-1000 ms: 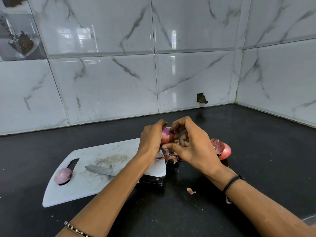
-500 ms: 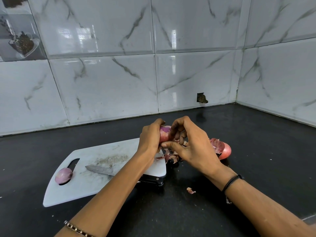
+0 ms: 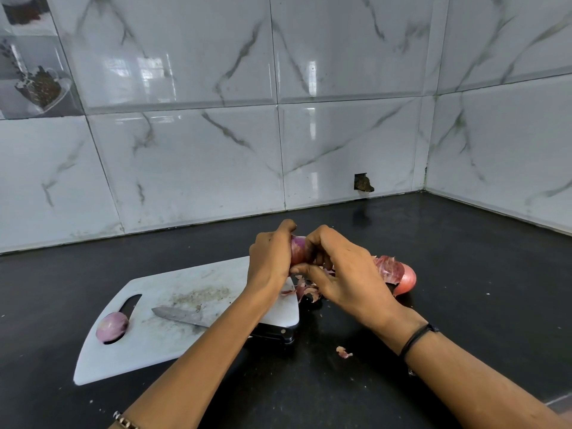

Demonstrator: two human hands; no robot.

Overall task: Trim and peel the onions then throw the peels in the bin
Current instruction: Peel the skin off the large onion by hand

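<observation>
The left hand (image 3: 269,261) and right hand (image 3: 346,274) clasp their fingers (image 3: 320,238) round a partly peeled onion (image 3: 297,250). One peeled onion (image 3: 111,326) lies well left of the fingers. An unpeeled onion (image 3: 405,278) sits just right, with peels (image 3: 306,289) underneath, unbinned.

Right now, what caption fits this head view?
Left hand and right hand peel an onion by a cutting board bearing a knife.

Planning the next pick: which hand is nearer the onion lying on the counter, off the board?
Right. The right hand sits just left of that onion, partly covering it; the left hand is farther left, above the corner of the board. Both grip a second onion.
</observation>
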